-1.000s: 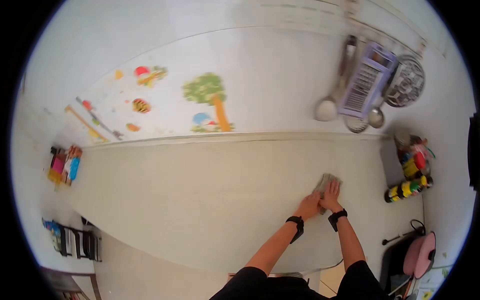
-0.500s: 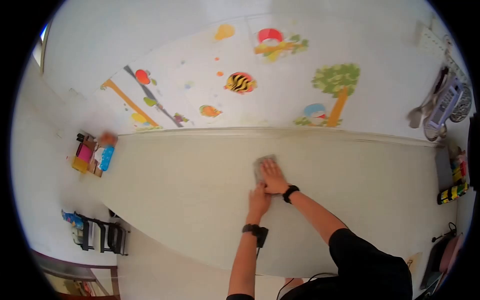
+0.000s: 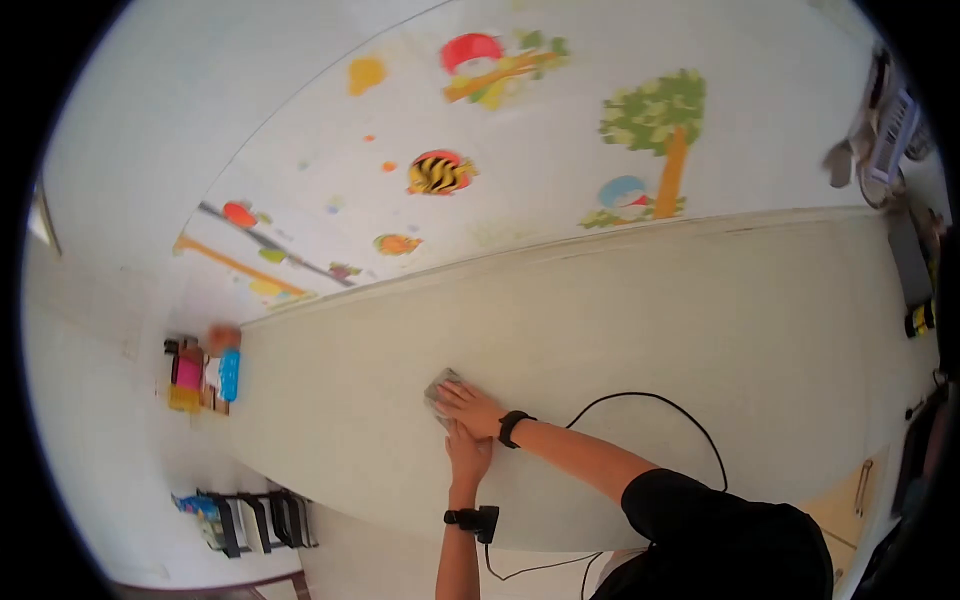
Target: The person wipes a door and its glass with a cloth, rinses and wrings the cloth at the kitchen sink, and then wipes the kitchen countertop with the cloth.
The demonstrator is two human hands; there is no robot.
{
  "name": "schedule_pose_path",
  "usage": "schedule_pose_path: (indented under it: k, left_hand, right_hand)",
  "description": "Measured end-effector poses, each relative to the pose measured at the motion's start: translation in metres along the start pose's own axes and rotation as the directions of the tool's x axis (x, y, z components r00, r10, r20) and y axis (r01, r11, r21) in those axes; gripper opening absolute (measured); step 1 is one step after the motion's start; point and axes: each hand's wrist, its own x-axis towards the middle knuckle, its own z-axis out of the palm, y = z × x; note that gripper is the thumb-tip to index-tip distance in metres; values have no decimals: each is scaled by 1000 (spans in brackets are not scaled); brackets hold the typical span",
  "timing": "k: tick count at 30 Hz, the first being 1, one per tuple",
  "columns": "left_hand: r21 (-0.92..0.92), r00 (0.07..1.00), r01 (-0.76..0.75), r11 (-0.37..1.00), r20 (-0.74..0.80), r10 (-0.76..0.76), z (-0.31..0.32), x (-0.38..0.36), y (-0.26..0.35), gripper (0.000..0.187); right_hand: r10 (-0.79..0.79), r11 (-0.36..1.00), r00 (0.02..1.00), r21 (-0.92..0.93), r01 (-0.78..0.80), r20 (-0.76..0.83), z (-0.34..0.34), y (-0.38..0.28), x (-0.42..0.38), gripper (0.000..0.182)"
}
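A folded grey cloth (image 3: 437, 385) lies on the pale tabletop (image 3: 340, 400). My right hand (image 3: 472, 408) is flat on the cloth with its fingers stretched out and slightly spread. Just below it, my left hand (image 3: 467, 457) is at the cloth's near edge and touches the right hand. The left fingers look extended, though the right hand partly covers them. Both wrists wear black bands, and the left one carries a small black box with a cable.
A black cable (image 3: 660, 396) loops across the tabletop. Boxes and a blue packet (image 3: 230, 375) stand at the left end. A black rack (image 3: 255, 522) is at the lower left. Utensils (image 3: 875, 150) hang at the upper right, above a grey box (image 3: 909, 255). Stickers (image 3: 440, 173) decorate the wall behind.
Both hands and the cloth have moved left and toward me over the tabletop. The camera view has tilted, and a loop of cable now shows on the right.
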Motion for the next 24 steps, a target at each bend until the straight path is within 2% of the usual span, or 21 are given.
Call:
schedule_pose_path:
  k: [2, 3, 7, 13, 15, 16, 19, 21, 24]
  left_hand:
    - [-21, 995, -99, 995, -2, 99, 7, 21, 20, 72]
    - [-31, 989, -145, 989, -4, 145, 11, 29, 33, 71]
    - [7, 963, -253, 967, 93, 251, 29, 62, 120, 71]
    - [-35, 876, -404, 914, 273, 397, 78, 90, 281, 67]
    - [22, 840, -510, 860, 231, 492, 106, 88, 339, 61]
    - [49, 816, -558, 829, 213, 537, 118, 87, 370, 58]
    - [-246, 698, -596, 765, 312, 644, 159, 84, 463, 48]
    - [-224, 602, -732, 644, 230, 764, 204, 76, 520, 44]
    - [-186, 443, -858, 478, 202, 873, 252, 42, 614, 50]
  right_hand:
    - [92, 994, 995, -54, -94, -29, -16, 22, -6, 50]
    - [109, 977, 990, -174, -123, -86, -19, 39, -12, 49]
    - [215, 967, 958, -96, -236, -189, -78, 103, -61, 51]
    - [356, 909, 888, -112, -401, -293, -176, 200, -181, 53]
    - [391, 879, 846, -127, -460, -362, -206, 233, -231, 54]
    - [428, 864, 831, -108, -491, -356, -228, 244, -258, 54]
    - [505, 818, 789, -97, -567, -350, -280, 281, -346, 53]
    - [519, 795, 782, -143, -590, -346, -306, 311, -409, 52]
    - [653, 698, 637, 0, -716, -409, -345, 338, -513, 51]
